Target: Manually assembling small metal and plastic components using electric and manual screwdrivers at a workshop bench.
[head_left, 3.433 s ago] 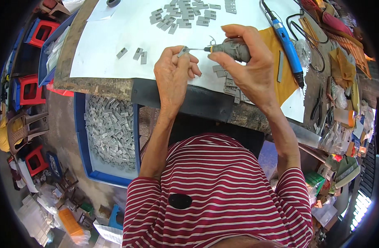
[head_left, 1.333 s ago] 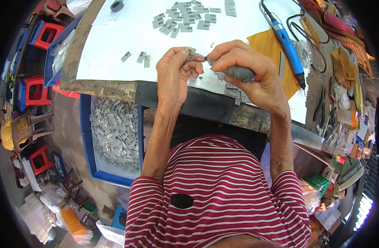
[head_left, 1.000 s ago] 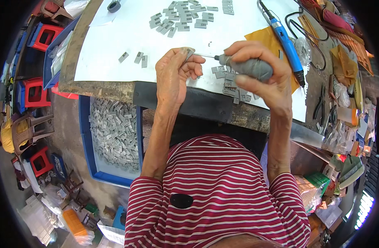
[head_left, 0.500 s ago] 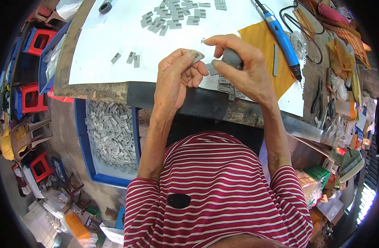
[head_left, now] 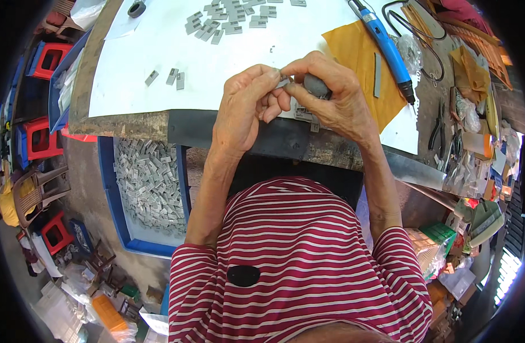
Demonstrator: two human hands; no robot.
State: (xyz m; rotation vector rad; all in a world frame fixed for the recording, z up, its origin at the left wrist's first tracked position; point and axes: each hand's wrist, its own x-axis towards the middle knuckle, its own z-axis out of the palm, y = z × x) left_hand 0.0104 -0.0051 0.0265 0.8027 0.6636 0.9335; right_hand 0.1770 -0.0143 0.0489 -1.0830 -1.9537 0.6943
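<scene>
At worn wooden bench (head_left: pixel 131 127) covered in white paper (head_left: pixel 211 68), near blue rectangular bin (head_left: pixel 151 247), pinches small grey rectangular piece (head_left: pixel 282 83) in left hand (head_left: pixel 238 108), over paper; grips rounded grey handle (head_left: pixel 316 86) in right hand (head_left: pixel 343 103).

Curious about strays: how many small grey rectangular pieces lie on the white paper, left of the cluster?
3: one grey piece leftmost, a second piece and third piece close together to its right.
</scene>
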